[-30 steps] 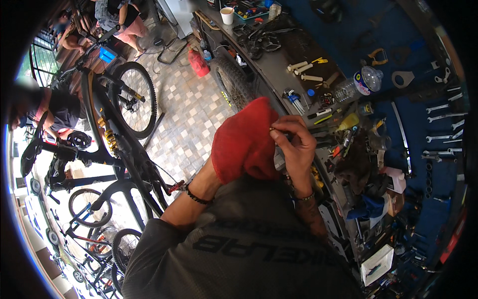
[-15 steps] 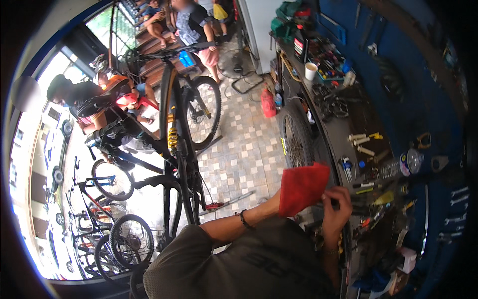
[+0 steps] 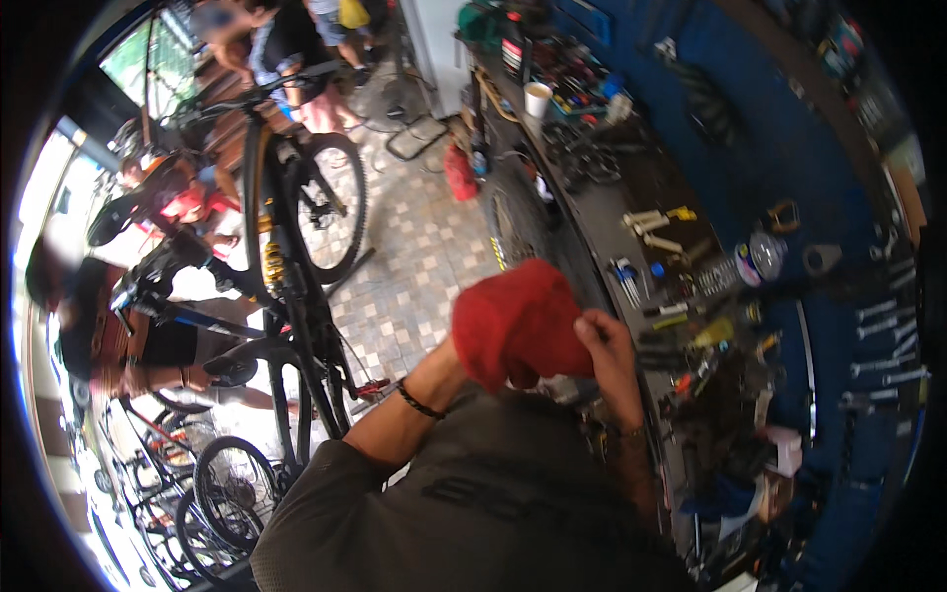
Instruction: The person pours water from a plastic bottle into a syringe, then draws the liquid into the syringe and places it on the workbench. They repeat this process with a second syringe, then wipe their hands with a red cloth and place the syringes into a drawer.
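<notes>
A red cloth is held up in front of my chest, bunched and folded. My left hand, below a dark bracelet, holds the cloth from its left side; the cloth covers nearly all of its fingers. On the right, my right hand pinches the cloth's edge between thumb and fingers. Beyond the cloth stands a bicycle wheel with a knobbly tyre, against the workbench.
A bicycle frame with a yellow shock spring stands upright at my left. Tools, a white cup and pale yellow plastic pieces lie on the bench. Wrenches hang on the blue wall. A person stands at far left, beside several bicycles.
The view has swung right, shifting the scene leftward. The cloth has gone from a flat folded shape to a rounder, bunched one, both hands still at it. The person at left has moved nearer.
</notes>
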`<state>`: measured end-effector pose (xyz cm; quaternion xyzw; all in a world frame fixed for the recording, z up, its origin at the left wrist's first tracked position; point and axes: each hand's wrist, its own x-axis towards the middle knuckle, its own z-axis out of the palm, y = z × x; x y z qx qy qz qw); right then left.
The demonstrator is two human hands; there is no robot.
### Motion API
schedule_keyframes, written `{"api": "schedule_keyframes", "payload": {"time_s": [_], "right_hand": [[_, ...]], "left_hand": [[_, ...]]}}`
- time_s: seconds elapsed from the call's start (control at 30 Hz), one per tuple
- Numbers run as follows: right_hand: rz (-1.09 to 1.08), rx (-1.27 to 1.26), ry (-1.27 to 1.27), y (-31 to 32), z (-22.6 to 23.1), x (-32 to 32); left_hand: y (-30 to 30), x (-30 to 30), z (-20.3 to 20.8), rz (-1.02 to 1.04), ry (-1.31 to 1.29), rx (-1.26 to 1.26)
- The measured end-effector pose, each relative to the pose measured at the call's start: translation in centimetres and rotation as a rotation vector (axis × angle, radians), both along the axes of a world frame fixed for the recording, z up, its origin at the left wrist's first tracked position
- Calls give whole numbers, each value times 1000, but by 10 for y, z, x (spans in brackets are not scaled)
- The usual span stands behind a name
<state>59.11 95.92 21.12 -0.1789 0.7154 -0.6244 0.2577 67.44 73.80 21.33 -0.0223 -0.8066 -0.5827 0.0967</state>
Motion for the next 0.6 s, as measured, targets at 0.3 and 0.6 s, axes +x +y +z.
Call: {"api": "schedule_keyframes", "payload": {"time_s": [0.3, 0.6], "right_hand": [[-200, -339, 162, -32, 53, 11], [-62, -104, 675, -18, 45, -4]], "left_hand": [[20, -4, 44, 60, 97, -272], [6, -9, 28, 9, 404, -637]]}}
